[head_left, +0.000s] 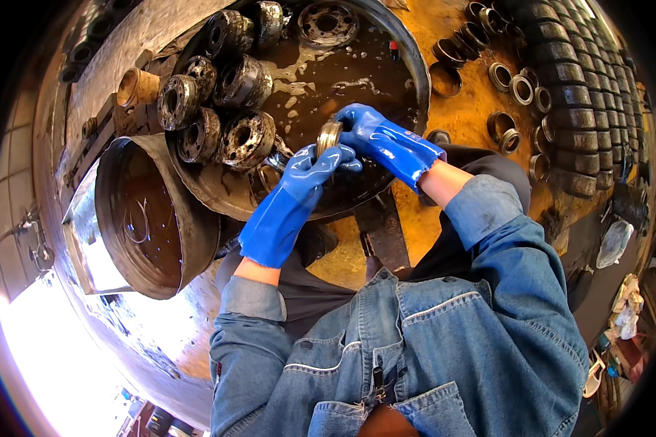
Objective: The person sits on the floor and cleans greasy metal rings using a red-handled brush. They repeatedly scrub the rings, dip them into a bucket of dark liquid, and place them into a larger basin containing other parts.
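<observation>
Denim jacket, worn by the person, fills the near field. Both hands are in blue rubber gauntlets and meet over a wide metal basin. Left hand: curled closed on the lower part of a brass-coloured metal ring. Right hand: bent inward, closed on the ring's upper right side; its fingertips are partly hidden. Ring lies between the two hands, upright, nearly edge-on to the camera, above the basin's brown liquid. Just left of the left hand, grimy wheel-shaped metal parts are heaped inside the basin. Farther left, a tilted metal bucket holds dark liquid. Beyond the right hand, loose rings lie on the orange-brown floor, near rows of stacked dark cylinders.
</observation>
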`<act>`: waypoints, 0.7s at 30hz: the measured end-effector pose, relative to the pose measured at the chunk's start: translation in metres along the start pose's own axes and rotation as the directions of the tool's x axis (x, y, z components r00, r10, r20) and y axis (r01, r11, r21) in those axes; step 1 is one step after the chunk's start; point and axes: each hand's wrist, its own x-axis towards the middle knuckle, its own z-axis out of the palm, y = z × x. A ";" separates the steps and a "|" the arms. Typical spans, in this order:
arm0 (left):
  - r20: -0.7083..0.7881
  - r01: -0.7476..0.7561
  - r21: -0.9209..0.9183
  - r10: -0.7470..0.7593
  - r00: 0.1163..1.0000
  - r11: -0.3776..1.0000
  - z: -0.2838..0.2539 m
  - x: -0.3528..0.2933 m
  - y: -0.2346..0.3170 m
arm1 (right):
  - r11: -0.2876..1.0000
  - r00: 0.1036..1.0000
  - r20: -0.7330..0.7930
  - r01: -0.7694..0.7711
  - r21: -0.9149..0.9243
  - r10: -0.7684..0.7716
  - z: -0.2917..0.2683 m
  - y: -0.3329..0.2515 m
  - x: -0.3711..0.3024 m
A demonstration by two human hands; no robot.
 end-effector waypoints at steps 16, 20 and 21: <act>-0.058 -0.012 0.118 0.019 0.998 0.993 -0.012 -0.002 -0.012 | 0.994 0.983 0.156 -0.104 0.035 0.097 0.005 -0.001 0.004; 0.016 -0.041 0.125 0.039 0.999 0.991 -0.005 -0.004 -0.004 | 0.977 0.963 0.211 -0.189 0.095 0.166 0.000 -0.004 -0.004; 0.003 -0.055 0.090 0.055 0.998 0.994 -0.001 -0.001 -0.001 | 0.984 0.975 0.169 -0.158 0.078 0.143 0.000 0.002 -0.002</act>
